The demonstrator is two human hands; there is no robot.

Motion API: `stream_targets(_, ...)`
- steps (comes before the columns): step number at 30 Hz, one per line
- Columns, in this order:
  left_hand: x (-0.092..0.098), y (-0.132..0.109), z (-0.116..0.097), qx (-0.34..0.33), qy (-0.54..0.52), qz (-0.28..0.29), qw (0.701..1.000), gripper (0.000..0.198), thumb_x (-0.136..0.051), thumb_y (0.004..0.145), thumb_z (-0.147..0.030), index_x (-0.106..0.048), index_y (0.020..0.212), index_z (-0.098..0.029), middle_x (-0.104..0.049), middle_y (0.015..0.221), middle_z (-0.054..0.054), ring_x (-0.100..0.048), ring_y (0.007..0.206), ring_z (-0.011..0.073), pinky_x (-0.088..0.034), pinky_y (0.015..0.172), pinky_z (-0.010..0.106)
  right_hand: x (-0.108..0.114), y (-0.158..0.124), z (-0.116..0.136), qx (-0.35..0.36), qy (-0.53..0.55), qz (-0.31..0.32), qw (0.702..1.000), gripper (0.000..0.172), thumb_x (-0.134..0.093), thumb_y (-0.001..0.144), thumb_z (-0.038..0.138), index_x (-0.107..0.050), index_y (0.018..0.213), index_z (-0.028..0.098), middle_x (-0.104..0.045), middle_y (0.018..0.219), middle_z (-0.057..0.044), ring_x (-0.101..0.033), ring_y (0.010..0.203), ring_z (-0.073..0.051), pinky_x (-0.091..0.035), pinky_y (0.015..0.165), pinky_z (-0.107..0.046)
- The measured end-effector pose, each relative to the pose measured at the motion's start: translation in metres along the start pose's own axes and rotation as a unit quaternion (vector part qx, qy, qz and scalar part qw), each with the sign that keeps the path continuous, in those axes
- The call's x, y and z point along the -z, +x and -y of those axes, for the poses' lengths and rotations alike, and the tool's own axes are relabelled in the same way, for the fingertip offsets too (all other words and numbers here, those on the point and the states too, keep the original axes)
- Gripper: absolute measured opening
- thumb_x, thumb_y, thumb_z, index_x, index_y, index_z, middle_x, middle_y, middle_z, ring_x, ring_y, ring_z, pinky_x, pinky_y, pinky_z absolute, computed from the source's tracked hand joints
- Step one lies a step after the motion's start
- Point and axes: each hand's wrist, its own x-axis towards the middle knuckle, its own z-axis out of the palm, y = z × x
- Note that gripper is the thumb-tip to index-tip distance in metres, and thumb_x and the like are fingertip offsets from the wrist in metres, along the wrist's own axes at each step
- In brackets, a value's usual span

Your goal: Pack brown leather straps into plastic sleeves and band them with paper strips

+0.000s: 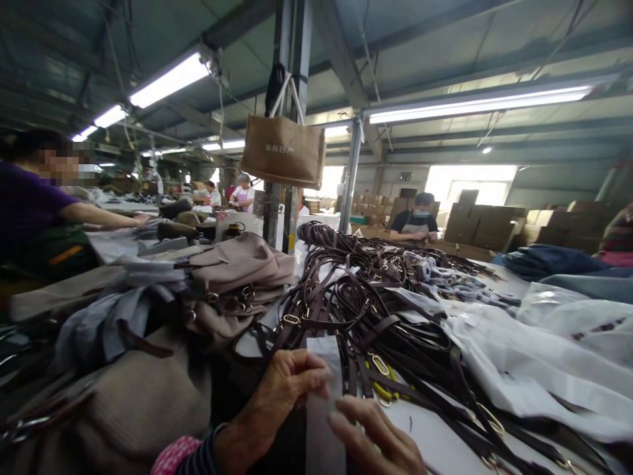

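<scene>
Left hand (279, 396) clamped on white paper strip (321, 422), right hand (378, 439) touching same strip, grip unclear. Strip sits just beside dark brown leather straps (366, 316) with brass buckles (380, 364) on white table (425, 432); taupe bags (237, 277) beyond, left.

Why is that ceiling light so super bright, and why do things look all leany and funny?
In the head view, the long white fluorescent tube glares, the grey steel post leans from lens distortion, and the bare left hand and right hand look slightly soft.
</scene>
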Motion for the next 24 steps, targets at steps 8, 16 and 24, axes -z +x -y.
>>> stream_targets(8, -0.012, -0.013, 0.006, -0.008, 0.034, 0.108, 0.994, 0.023, -0.075, 0.085, -0.038, -0.081, 0.087, -0.015, -0.071, 0.079, 0.001, -0.059, 0.071, 0.0159, -0.044, 0.066, 0.023, 0.003, 0.033, -0.006, -0.436, 0.36, 0.0, 0.825, 0.027, -0.077, 0.085, 0.044, -0.077, 0.082, 0.017, -0.067, 0.073, -0.002, -0.058, 0.065, -0.015, -0.044, 0.058, -0.022)
stream_targets(16, -0.011, -0.002, 0.023, 0.062, -0.163, 0.0, 0.985, 0.041, -0.093, 0.064, -0.043, -0.065, 0.081, -0.016, -0.071, 0.074, 0.002, -0.064, 0.065, 0.0155, -0.049, 0.057, 0.022, -0.033, 0.057, -0.016, -0.483, 0.399, -0.083, 0.775, 0.038, -0.089, 0.067, 0.042, -0.063, 0.065, 0.015, -0.062, 0.064, -0.001, -0.05, 0.059, -0.013, -0.038, 0.058, -0.024)
stream_targets(24, 0.023, 0.004, 0.039, 0.011, -0.017, -0.089, 0.996, 0.043, -0.079, 0.074, -0.056, -0.066, 0.071, -0.015, -0.059, 0.057, -0.002, -0.046, 0.05, 0.0114, -0.034, 0.049, 0.022, -0.023, 0.081, -0.09, -0.352, 0.05, 0.115, 0.927, 0.022, -0.054, 0.099, 0.034, -0.069, 0.101, 0.018, -0.064, 0.095, -0.005, -0.059, 0.082, -0.017, -0.042, 0.073, -0.028)
